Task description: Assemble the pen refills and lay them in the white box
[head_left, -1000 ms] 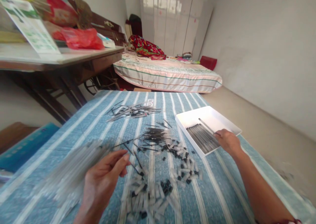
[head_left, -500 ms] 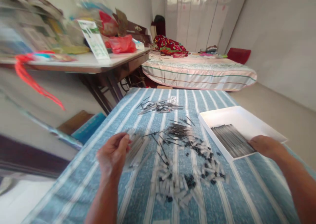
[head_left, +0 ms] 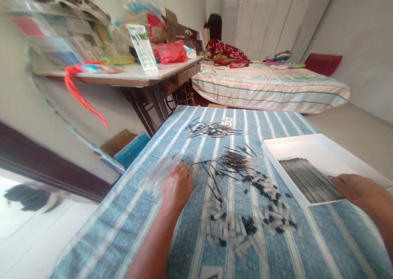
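Observation:
My left hand (head_left: 177, 187) is closed at the right end of a bundle of clear thin tubes (head_left: 158, 174) on the striped cloth. Its fingers are curled down, so what they hold is hidden. My right hand (head_left: 357, 191) reaches over the near right side of a shallow white box (head_left: 319, 141). Its fingers are together at the ends of a row of grey, pen-like tubes (head_left: 310, 178) in the box; their tips are hidden. Between the hands lie thin dark rods (head_left: 235, 161) and a scatter of short whitish and black pieces (head_left: 230, 227).
A pile of mixed dark and pale sticks (head_left: 213, 128) lies near the far edge of the blue striped tablecloth (head_left: 181, 254). Left stands a cluttered desk (head_left: 129, 80) with a hanging red cord (head_left: 84, 103). Beyond the table is a bed (head_left: 264, 86).
My left hand has moved right across the clear tubes to their right end. My right hand stays at the box. The view has turned somewhat to the left.

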Demonstrator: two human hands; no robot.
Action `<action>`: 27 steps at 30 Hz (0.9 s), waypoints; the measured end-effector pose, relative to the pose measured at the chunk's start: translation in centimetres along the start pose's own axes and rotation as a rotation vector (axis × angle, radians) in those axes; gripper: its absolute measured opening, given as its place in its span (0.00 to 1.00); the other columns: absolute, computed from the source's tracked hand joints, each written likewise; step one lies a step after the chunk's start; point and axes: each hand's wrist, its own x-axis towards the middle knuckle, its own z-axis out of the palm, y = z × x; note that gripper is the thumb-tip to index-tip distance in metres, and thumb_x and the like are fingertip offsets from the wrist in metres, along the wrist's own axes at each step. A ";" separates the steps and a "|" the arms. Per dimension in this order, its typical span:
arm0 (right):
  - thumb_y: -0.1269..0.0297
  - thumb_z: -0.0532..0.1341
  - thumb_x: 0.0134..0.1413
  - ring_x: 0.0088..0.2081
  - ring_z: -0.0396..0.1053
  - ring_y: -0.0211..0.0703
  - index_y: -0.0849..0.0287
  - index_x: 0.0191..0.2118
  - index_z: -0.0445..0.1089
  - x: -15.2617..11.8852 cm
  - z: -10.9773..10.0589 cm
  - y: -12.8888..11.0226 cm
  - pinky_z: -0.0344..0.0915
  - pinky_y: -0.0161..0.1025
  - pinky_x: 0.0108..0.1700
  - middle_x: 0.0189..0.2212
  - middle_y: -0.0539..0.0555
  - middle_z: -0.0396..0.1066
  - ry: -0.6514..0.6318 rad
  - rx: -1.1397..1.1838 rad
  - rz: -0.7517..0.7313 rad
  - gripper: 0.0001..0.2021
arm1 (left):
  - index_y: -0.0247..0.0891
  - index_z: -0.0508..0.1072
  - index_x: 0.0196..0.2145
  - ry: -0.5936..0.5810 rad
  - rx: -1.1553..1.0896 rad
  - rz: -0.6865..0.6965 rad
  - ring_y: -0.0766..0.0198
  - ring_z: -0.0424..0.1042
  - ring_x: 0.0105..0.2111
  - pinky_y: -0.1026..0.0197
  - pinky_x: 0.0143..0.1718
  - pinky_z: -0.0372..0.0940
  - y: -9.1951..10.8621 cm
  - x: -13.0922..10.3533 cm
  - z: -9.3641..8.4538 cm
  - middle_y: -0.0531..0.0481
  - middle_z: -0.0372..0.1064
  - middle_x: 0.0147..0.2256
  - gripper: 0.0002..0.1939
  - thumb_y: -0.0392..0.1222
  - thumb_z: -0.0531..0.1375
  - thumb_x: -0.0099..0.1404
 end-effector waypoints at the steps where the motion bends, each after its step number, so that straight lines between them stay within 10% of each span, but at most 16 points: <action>1: 0.50 0.60 0.40 0.13 0.59 0.45 0.53 0.16 0.71 -0.3 -0.6 -1.1 0.54 0.45 0.22 0.16 0.62 0.69 -0.089 -0.085 0.069 0.14 | 0.37 0.71 0.39 -0.029 0.033 0.012 0.61 0.71 0.35 0.63 0.32 0.61 0.3 -0.1 0.2 0.46 0.70 0.37 0.12 0.40 0.50 0.61; 8: 0.56 0.52 0.53 0.29 0.70 0.46 0.55 0.31 0.73 -3.3 -3.1 -11.8 0.61 0.39 0.30 0.32 0.56 0.74 0.032 0.028 -0.170 0.14 | 0.35 0.69 0.36 -0.105 0.186 0.051 0.55 0.70 0.38 0.59 0.33 0.64 1.9 -0.7 1.4 0.43 0.68 0.37 0.11 0.37 0.49 0.61; 14: 0.58 0.50 0.57 0.28 0.68 0.39 0.57 0.29 0.72 -4.1 -2.2 -18.8 0.59 0.34 0.32 0.25 0.51 0.71 -0.169 0.288 -0.428 0.16 | 0.35 0.69 0.35 -0.153 0.216 0.004 0.56 0.71 0.36 0.60 0.31 0.64 2.3 -0.3 1.6 0.43 0.68 0.37 0.10 0.37 0.49 0.61; 27: 0.66 0.56 0.53 0.42 0.62 0.49 0.59 0.30 0.70 -5.4 -0.5 -25.2 0.54 0.41 0.42 0.36 0.58 0.67 -0.333 -0.067 -0.489 0.07 | 0.40 0.71 0.32 -0.038 -0.009 0.050 0.61 0.71 0.33 0.64 0.28 0.59 1.8 -0.6 1.2 0.49 0.70 0.33 0.09 0.42 0.51 0.61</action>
